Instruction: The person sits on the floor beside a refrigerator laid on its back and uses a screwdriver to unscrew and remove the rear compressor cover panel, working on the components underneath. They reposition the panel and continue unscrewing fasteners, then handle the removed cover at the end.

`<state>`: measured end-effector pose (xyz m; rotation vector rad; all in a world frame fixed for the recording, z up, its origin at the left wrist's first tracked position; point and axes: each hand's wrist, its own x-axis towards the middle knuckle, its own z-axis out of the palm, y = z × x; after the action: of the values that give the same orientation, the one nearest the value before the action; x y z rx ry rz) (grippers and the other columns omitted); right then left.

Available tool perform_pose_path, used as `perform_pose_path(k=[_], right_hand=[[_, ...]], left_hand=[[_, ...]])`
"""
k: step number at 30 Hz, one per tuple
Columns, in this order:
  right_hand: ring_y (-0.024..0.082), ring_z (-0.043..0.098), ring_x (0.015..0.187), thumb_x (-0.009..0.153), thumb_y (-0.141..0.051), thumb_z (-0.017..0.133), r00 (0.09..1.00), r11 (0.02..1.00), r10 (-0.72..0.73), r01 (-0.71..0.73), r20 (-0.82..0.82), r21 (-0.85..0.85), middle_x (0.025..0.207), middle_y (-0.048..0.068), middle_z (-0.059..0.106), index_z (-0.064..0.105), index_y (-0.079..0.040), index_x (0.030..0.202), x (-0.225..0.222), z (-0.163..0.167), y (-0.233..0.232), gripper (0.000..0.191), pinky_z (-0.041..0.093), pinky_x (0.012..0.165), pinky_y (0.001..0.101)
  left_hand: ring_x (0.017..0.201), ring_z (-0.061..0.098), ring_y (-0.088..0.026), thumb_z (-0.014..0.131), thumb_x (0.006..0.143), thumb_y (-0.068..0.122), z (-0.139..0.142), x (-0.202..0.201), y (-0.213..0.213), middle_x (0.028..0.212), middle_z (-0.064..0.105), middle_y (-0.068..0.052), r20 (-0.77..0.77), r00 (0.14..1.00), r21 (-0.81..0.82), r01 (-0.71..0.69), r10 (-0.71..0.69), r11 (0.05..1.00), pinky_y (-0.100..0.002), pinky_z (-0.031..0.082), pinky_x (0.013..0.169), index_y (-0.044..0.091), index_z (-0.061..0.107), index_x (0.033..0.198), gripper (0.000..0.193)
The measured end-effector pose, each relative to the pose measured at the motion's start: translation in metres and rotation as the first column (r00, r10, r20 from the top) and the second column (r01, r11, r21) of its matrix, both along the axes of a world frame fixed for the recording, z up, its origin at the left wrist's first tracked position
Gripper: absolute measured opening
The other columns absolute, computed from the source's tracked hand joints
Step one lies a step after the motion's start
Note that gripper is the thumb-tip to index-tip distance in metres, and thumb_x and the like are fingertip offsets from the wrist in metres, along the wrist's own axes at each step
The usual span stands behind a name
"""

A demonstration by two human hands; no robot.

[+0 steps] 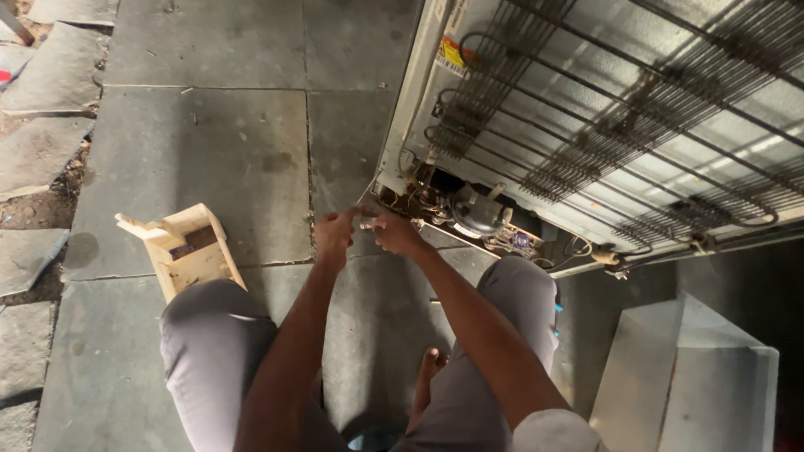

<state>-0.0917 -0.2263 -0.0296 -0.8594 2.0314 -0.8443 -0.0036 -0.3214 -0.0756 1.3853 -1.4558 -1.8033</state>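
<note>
My left hand (pixel 335 232) and my right hand (pixel 395 233) meet in front of me, fingertips pinched together on a small thin part that is too small to identify. They hover just below the lower corner of a white refrigerator back (pixel 423 92). A black condenser coil grid (pixel 636 109) covers that back. The dark rounded compressor (pixel 479 212) sits in the open bottom bay, with wires and tubing beside it, a short way right of my hands. My knees in grey trousers frame both forearms.
A small wooden box (pixel 186 249) with tools in it stands on the stone slab floor (pixel 209 151) by my left knee. A grey metal panel (pixel 682 377) leans at the lower right. Broken slabs and dirt edge the far left.
</note>
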Motion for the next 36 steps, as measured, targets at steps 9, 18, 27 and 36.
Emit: perform_pose_path(k=[9,18,27,36], right_hand=[[0.019,0.06,0.052,0.098,-0.031,0.059,0.974,1.0,-0.023,0.021,0.226,0.01,0.068,0.006,0.065,0.067,-0.011,0.094,-0.002,-0.014,-0.007,0.022,0.044,0.042,0.0356],[0.017,0.061,0.048,0.1,-0.032,0.052,0.999,0.996,0.027,-0.031,0.046,0.085,0.065,0.003,0.066,0.066,-0.013,0.088,0.002,-0.001,0.0,0.026,0.045,0.041,0.0365],[0.016,0.06,0.047,0.097,-0.029,0.054,0.997,0.999,0.028,-0.03,0.067,0.033,0.061,0.002,0.064,0.065,-0.013,0.085,-0.002,-0.005,-0.002,0.023,0.045,0.041,0.0362],[0.023,0.062,0.051,0.097,-0.028,0.051,0.992,0.995,0.079,-0.073,-0.1,0.064,0.061,0.009,0.064,0.063,-0.007,0.078,-0.005,-0.011,-0.006,0.03,0.046,0.049,0.0422]], left_hand=[[0.09,0.067,-0.046,0.077,0.092,0.035,0.003,0.009,0.011,0.093,0.072,-0.023,0.134,0.985,-0.695,0.018,0.105,0.719,-0.055,0.05,0.079,0.005,0.077,0.097,0.031],[0.091,0.073,-0.04,0.084,0.077,0.047,0.001,0.001,-0.002,0.093,0.072,-0.018,0.181,0.982,-0.094,0.078,-0.06,0.993,-0.049,0.055,0.079,0.004,0.075,0.096,0.049],[0.101,0.062,-0.043,0.073,0.092,0.024,-0.002,0.016,0.014,0.102,0.068,-0.016,0.196,0.98,-0.782,0.133,0.037,0.609,-0.054,0.048,0.084,0.012,0.076,0.103,0.016],[0.053,0.048,-0.022,0.08,0.091,0.046,-0.004,-0.004,-0.009,0.064,0.052,-0.004,-0.034,0.998,0.251,0.056,-0.049,0.966,-0.043,0.039,0.051,-0.002,0.067,0.088,0.05]])
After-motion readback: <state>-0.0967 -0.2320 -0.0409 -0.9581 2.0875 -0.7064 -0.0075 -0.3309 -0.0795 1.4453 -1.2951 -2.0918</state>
